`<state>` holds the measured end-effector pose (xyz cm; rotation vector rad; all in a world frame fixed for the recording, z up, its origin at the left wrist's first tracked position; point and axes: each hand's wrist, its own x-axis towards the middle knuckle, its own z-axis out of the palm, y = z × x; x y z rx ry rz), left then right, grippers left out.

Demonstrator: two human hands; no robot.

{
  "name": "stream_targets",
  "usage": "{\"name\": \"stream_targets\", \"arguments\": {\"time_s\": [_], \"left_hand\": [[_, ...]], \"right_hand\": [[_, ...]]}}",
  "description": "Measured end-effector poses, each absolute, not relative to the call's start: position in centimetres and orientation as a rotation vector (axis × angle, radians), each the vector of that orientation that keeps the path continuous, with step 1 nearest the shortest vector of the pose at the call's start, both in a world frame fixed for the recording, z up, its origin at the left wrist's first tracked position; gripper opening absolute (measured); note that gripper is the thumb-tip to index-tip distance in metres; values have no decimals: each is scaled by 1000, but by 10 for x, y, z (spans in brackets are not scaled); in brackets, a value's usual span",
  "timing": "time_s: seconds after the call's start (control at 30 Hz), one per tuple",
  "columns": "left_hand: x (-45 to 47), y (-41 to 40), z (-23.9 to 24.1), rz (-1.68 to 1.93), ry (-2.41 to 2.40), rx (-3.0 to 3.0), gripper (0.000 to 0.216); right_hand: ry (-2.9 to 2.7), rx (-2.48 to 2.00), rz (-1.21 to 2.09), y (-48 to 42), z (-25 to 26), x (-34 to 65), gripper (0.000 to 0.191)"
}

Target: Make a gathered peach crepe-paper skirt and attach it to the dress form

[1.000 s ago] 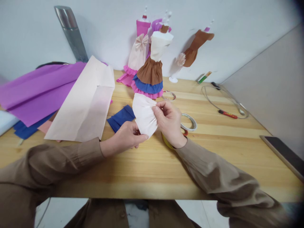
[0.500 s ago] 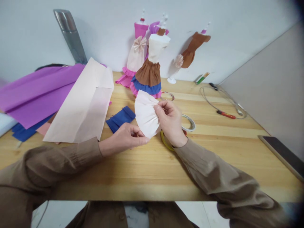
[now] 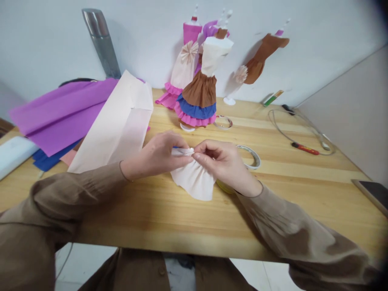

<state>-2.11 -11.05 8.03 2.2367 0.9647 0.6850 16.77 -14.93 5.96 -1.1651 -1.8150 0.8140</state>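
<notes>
Both hands meet over the middle of the wooden table [image 3: 194, 218], pinching the gathered top edge of a pleated cream paper piece [image 3: 195, 180] that fans downward toward me. My left hand [image 3: 157, 155] grips the gather from the left with closed fingers. From the right, my right hand [image 3: 226, 163] pinches the same edge between thumb and fingertips. A yellow ring [image 3: 224, 186] lies partly hidden under my right wrist. Just beyond the hands stands a small mannequin in a cream, brown, blue and pink paper dress [image 3: 201, 87].
Large purple [image 3: 63, 113] and cream [image 3: 117, 125] paper sheets lie at left, over blue paper [image 3: 48, 161]. A tape roll [image 3: 251, 155] sits right of my hands. More paper-dress mannequins [image 3: 186, 68] stand by the wall. A wire with red-handled tool [image 3: 304, 148] and a dark tablet [image 3: 372, 192] lie at right.
The cream pleated piece was held fan-up; it now hangs fan-down. My left hand rose to pinch its gathered edge beside my right hand. The blue paper behind is now hidden.
</notes>
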Motion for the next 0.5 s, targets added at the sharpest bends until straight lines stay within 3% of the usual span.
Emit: {"name": "stream_targets", "arguments": {"time_s": [0.27,0.5], "left_hand": [[-22,-110,84,481,877,1963,26],[-19,-109,75,562,923,1937,21]], "right_hand": [[-1849,-1185,863,-151,62,166,17],[-1767,-1160,911,-147,50,165,13]]}}
